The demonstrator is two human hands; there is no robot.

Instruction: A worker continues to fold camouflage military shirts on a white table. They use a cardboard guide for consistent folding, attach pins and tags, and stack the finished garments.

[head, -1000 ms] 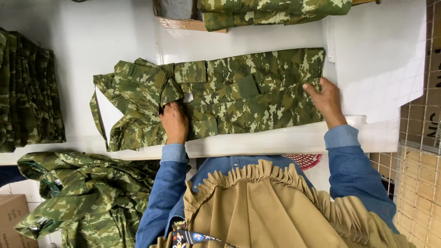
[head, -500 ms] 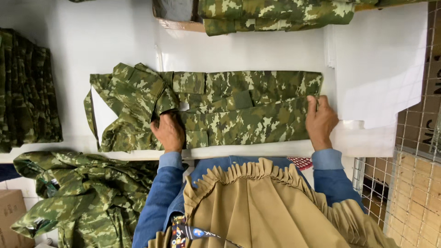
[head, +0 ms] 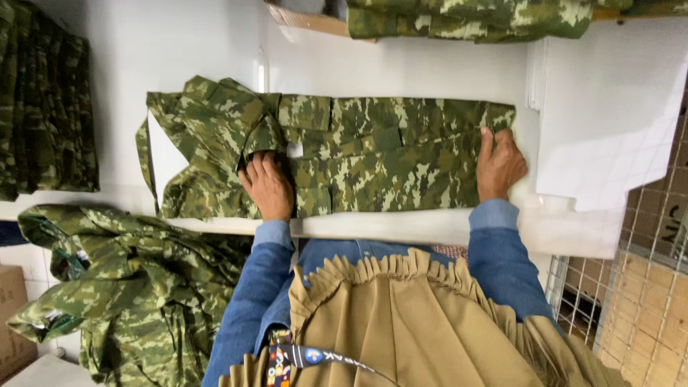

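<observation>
Head view: both hands flat on a folded camouflage garment (head: 373,154).
Left hand (head: 269,188) pressed palm-down, released, at mid-garment; right hand (head: 499,165) likewise at its end, on the white surface (head: 401,68). White sheets (head: 609,122) lie just beside; camouflage heap (head: 129,287) below left; folded pile (head: 473,18) beyond.

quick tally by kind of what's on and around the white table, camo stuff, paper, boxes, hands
camouflage trousers laid flat on the white table, under both hands: 1
other camouflage garment heaps: 3, at far left, lower left, top edge
white sheet stack: 1
cardboard box: 1
hands: 2, left hand, right hand
total: 8
</observation>
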